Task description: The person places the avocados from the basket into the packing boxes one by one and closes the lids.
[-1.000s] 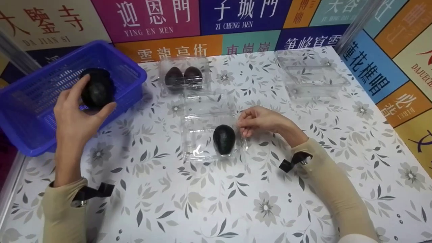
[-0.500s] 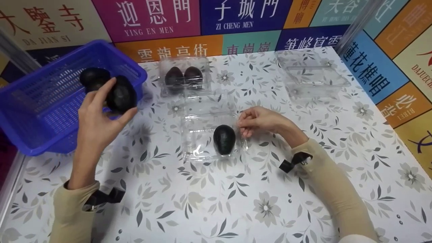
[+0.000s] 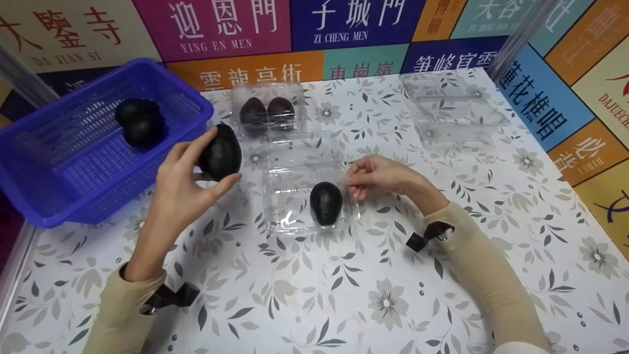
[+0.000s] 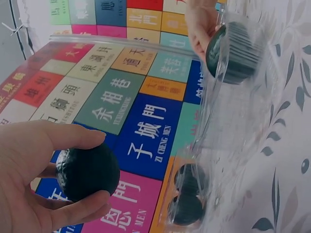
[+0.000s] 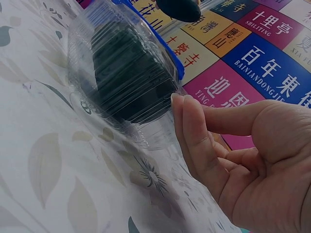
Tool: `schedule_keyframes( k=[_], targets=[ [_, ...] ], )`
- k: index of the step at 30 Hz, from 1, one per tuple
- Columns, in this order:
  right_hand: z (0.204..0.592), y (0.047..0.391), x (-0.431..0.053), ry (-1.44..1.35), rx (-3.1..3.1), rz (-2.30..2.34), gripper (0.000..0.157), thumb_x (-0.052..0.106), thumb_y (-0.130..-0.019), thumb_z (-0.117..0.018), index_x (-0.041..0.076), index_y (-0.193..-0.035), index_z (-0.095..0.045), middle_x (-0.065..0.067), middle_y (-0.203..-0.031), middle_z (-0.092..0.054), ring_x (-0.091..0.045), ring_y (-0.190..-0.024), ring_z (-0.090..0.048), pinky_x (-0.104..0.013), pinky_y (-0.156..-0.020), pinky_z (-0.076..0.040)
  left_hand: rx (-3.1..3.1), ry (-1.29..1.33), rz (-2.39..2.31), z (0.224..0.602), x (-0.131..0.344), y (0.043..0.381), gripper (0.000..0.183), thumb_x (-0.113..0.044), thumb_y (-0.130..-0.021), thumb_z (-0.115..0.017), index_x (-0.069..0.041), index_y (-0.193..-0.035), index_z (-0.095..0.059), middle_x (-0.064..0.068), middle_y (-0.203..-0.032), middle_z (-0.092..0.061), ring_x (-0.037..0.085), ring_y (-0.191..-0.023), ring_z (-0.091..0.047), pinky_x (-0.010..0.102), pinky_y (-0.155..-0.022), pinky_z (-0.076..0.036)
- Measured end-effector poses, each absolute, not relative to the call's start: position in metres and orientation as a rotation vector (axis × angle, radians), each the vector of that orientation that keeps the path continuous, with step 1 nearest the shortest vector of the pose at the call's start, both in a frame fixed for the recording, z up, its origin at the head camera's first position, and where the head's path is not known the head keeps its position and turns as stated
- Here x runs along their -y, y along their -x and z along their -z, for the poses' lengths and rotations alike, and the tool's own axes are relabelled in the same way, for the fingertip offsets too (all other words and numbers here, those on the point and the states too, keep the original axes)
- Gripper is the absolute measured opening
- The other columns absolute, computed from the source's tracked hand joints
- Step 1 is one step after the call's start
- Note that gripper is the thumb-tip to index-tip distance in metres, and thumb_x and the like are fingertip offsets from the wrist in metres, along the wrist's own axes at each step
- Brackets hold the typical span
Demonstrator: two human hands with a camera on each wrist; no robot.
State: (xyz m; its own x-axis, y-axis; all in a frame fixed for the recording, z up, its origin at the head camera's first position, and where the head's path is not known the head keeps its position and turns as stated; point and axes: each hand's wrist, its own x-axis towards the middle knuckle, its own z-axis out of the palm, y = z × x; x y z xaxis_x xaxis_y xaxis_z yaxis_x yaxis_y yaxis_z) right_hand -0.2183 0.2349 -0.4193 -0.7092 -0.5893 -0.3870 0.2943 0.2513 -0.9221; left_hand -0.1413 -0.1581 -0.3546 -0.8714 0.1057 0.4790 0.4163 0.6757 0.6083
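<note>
Left hand (image 3: 183, 184) clamped on avocado (image 3: 221, 154) (at its fingertips (image 4: 96, 139)), right hand (image 3: 376, 175) pinching edge of clear box (image 3: 293, 195).

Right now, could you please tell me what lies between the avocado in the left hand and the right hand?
The open clear plastic clamshell, holding one avocado, lies between them in the head view.

The held avocado (image 3: 222, 152) is coloured blackish green, the basket (image 3: 113, 196) bluish purple, the sleeves (image 3: 491, 280) beige; the surface (image 3: 314, 295) is patterned with grey and beige flowers and leaves on white, and the wall panels (image 3: 226, 29) are blocked in magenta, navy, orange and teal
</note>
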Motion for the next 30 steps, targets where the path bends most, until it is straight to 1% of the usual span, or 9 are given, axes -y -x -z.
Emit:
schedule_keyframes(
  k=[3,10,14,20,24,30],
  targets=[
    [0.420,0.219,-0.234,0.264,-1.795,1.549,0.007,0.002,-0.099,-0.062,-0.005,-0.098,-0.060,-0.010,-0.078,-0.069,-0.014,-0.065,-0.068,-0.024,-0.062,-0.058,2.496,0.431,1.033,0.358,0.153,0.139,0.078,-0.022,-0.075,-0.092,-0.013,-0.144,-0.057,0.028,-0.121,-0.059,0.040,-0.104,-0.062,0.050,-0.073,-0.059],
    [0.420,0.218,-0.235,0.267,-1.806,1.548,0.008,0.003,-0.099,-0.063,-0.005,-0.099,-0.059,-0.011,-0.079,-0.069,-0.015,-0.066,-0.068,-0.025,-0.063,-0.059,2.516,0.527,1.037,0.361,0.139,0.137,0.082,-0.025,-0.074,-0.092,-0.015,-0.146,-0.055,0.026,-0.122,-0.059,0.038,-0.106,-0.060,0.044,-0.073,-0.059],
    [0.419,0.217,-0.237,0.279,-1.823,1.540,0.009,0.003,-0.099,-0.063,-0.005,-0.099,-0.059,-0.011,-0.080,-0.069,-0.016,-0.066,-0.068,-0.026,-0.064,-0.059,2.516,0.568,1.046,0.364,0.131,0.136,0.081,-0.025,-0.074,-0.092,-0.015,-0.146,-0.055,0.024,-0.121,-0.060,0.037,-0.104,-0.061,0.044,-0.073,-0.058],
    [0.420,0.217,-0.237,0.273,-1.835,1.527,0.010,0.004,-0.099,-0.063,-0.006,-0.101,-0.059,-0.011,-0.080,-0.069,-0.016,-0.066,-0.068,-0.026,-0.065,-0.059,2.563,0.626,1.056,0.377,0.116,0.134,0.080,-0.028,-0.077,-0.090,-0.015,-0.147,-0.054,0.023,-0.120,-0.058,0.036,-0.101,-0.063,0.046,-0.080,-0.057],
    [0.420,0.217,-0.237,0.274,-1.834,1.528,0.011,0.004,-0.099,-0.064,-0.006,-0.101,-0.060,-0.011,-0.081,-0.069,-0.015,-0.067,-0.068,-0.027,-0.066,-0.060,2.613,0.658,1.060,0.386,0.107,0.134,0.079,-0.028,-0.078,-0.089,-0.016,-0.147,-0.053,0.023,-0.122,-0.058,0.037,-0.104,-0.064,0.048,-0.085,-0.057],
    [0.418,0.218,-0.235,0.298,-1.793,1.558,0.011,0.003,-0.098,-0.063,-0.007,-0.099,-0.059,-0.010,-0.079,-0.068,-0.015,-0.065,-0.067,-0.027,-0.065,-0.060,2.671,0.701,1.092,0.396,0.096,0.132,0.081,-0.028,-0.079,-0.088,-0.017,-0.150,-0.050,0.022,-0.125,-0.057,0.036,-0.102,-0.063,0.044,-0.082,-0.059]
  ],
)
